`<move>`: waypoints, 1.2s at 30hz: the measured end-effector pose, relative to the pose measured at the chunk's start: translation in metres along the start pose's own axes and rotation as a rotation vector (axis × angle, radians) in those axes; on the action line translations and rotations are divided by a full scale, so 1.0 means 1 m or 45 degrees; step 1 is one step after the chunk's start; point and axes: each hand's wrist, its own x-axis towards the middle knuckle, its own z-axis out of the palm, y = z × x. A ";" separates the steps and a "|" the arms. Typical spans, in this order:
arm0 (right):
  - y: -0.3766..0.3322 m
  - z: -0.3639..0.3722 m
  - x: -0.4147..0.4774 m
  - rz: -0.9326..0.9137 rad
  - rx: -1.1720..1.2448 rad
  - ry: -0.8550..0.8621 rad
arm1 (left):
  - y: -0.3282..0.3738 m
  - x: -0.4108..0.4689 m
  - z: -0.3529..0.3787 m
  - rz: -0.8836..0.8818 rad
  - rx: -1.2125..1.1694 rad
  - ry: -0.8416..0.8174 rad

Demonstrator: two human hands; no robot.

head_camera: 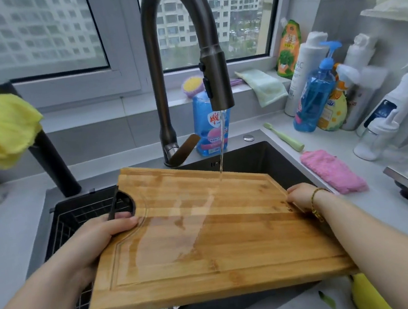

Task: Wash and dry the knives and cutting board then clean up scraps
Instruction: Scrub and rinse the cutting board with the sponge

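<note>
- Fingers (125,221) of the left hand (100,237) curl over the left edge of the bamboo cutting board (221,244), right at its rounded handle cut-out; the grip is closed on the wood, not splayed.
- Fingertips (295,194) of the right hand (303,197) wrap the clipped far-right corner the same way, with a gold bracelet (312,201) on that wrist.
- Board hangs between both hands over the black sink (265,157), seemingly tilted with its near edge lower, and touches nothing else that I can see.
- Water (222,142) from the dark pull-down faucet (216,83) lands near the far edge, right of centre, and sheets down the middle; the left and right flanks look drier.
- To rinse well, I judge: slide the board sideways under the stream so every strip and the juice groove gets wet, keep the slope so run-off falls into the sink, then turn it for the underside.
- Wet bamboo is likely slippery, so both grips want to be firm at the edges.
- Wire basket (65,227) sits in the sink's left part; a pink cloth (333,171) lies on the counter (384,209) to the right, handy for drying.
- Knives are not clearly in view; green scraps (327,299) lie on the near counter.
</note>
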 end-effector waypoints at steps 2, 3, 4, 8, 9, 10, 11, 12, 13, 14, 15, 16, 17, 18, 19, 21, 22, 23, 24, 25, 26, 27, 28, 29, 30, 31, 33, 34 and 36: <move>-0.004 0.011 0.002 0.009 0.080 -0.025 | 0.001 -0.005 -0.003 0.053 0.020 0.041; -0.006 0.016 0.004 -0.004 0.110 -0.035 | 0.001 -0.007 -0.005 0.070 0.011 0.046; -0.008 0.020 0.004 -0.012 0.133 -0.049 | 0.002 -0.008 -0.006 0.083 0.003 0.052; -0.018 0.032 0.007 -0.072 0.254 -0.097 | 0.004 -0.012 -0.013 0.133 0.003 0.086; -0.021 0.034 0.008 -0.092 0.277 -0.101 | 0.004 -0.012 -0.015 0.142 -0.014 0.096; -0.024 0.036 0.009 -0.108 0.292 -0.104 | 0.005 -0.012 -0.017 0.149 -0.035 0.103; -0.028 0.037 0.011 -0.126 0.303 -0.106 | 0.006 -0.012 -0.019 0.160 -0.050 0.108; -0.032 0.038 0.011 -0.141 0.311 -0.113 | 0.007 -0.013 -0.020 0.171 -0.061 0.114; -0.036 0.039 0.011 -0.154 0.327 -0.123 | 0.008 -0.015 -0.022 0.184 -0.058 0.121; -0.039 0.041 0.011 -0.164 0.336 -0.137 | 0.009 -0.015 -0.023 0.194 -0.045 0.129; -0.042 0.043 0.012 -0.175 0.337 -0.151 | 0.009 -0.017 -0.024 0.202 -0.033 0.138; -0.045 0.046 0.012 -0.180 0.329 -0.162 | 0.010 -0.018 -0.024 0.208 -0.039 0.150; -0.047 0.050 0.012 -0.184 0.310 -0.173 | 0.011 -0.019 -0.024 0.212 -0.060 0.162; -0.050 0.054 0.013 -0.185 0.290 -0.184 | 0.012 -0.021 -0.024 0.212 -0.089 0.172; -0.052 0.058 0.014 -0.183 0.270 -0.196 | 0.012 -0.022 -0.024 0.211 -0.111 0.180; -0.057 0.067 0.014 -0.178 0.254 -0.227 | 0.012 -0.026 -0.026 0.210 -0.131 0.195; -0.059 0.071 0.014 -0.177 0.263 -0.241 | 0.014 -0.029 -0.028 0.208 -0.127 0.203; -0.063 0.075 0.012 -0.190 0.272 -0.263 | 0.017 -0.034 -0.030 0.208 -0.127 0.215; -0.066 0.078 0.011 -0.207 0.282 -0.282 | 0.021 -0.039 -0.033 0.215 -0.134 0.228; -0.069 0.081 0.009 -0.221 0.296 -0.296 | 0.025 -0.042 -0.036 0.237 -0.142 0.241; -0.072 0.084 0.008 -0.236 0.305 -0.310 | 0.029 -0.048 -0.039 0.266 -0.152 0.258; -0.076 0.087 0.006 -0.258 0.303 -0.321 | 0.032 -0.053 -0.041 0.291 -0.161 0.274; -0.078 0.090 0.006 -0.278 0.295 -0.323 | 0.035 -0.057 -0.042 0.306 -0.168 0.290; -0.082 0.093 0.004 -0.299 0.279 -0.323 | 0.035 -0.063 -0.043 0.314 -0.168 0.309; -0.084 0.096 0.003 -0.312 0.272 -0.323 | 0.035 -0.069 -0.044 0.317 -0.163 0.324; -0.086 0.097 0.001 -0.321 0.276 -0.336 | 0.034 -0.075 -0.046 0.322 -0.161 0.342; -0.091 0.101 -0.007 -0.327 0.319 -0.392 | 0.030 -0.088 -0.053 0.343 -0.164 0.380; -0.093 0.104 -0.013 -0.324 0.330 -0.408 | 0.029 -0.094 -0.057 0.351 -0.165 0.402; -0.095 0.110 -0.021 -0.324 0.347 -0.411 | 0.025 -0.105 -0.062 0.370 -0.163 0.446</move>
